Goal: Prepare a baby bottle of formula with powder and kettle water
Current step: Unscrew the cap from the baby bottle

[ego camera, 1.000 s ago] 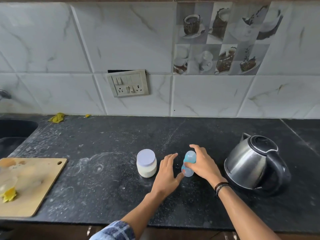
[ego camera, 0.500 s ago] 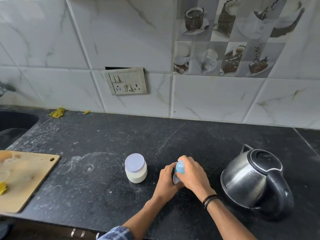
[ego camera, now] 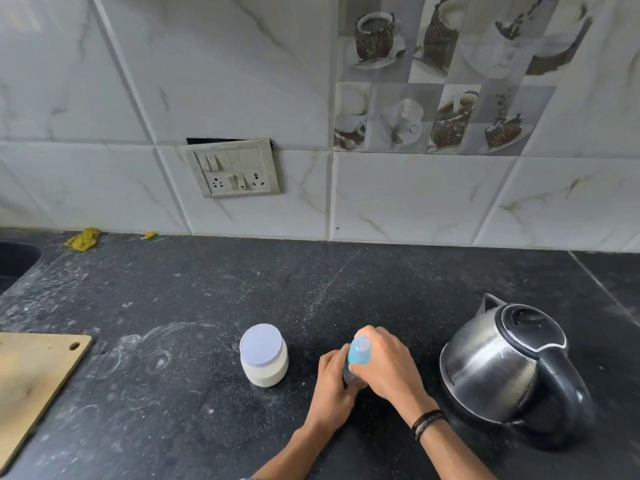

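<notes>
A small baby bottle with a blue cap (ego camera: 358,355) stands on the black counter (ego camera: 194,403), mostly hidden between my hands. My left hand (ego camera: 332,382) wraps the bottle's lower body from the left. My right hand (ego camera: 384,362) closes over the blue cap from the right. To the left, a few centimetres away, stands a jar of white powder (ego camera: 265,356) with a pale lilac lid, closed. A steel kettle (ego camera: 502,372) with a black lid and handle stands to the right of my hands.
A wooden cutting board (ego camera: 31,382) lies at the left edge. A dark sink (ego camera: 14,261) is at the far left. A switch plate with sockets (ego camera: 235,169) sits on the tiled wall. Yellow scraps (ego camera: 83,239) lie at the back left of the counter.
My left hand has gone from open beside the bottle to gripping its body. My right hand has closed down over the cap. The view has tilted upward.
</notes>
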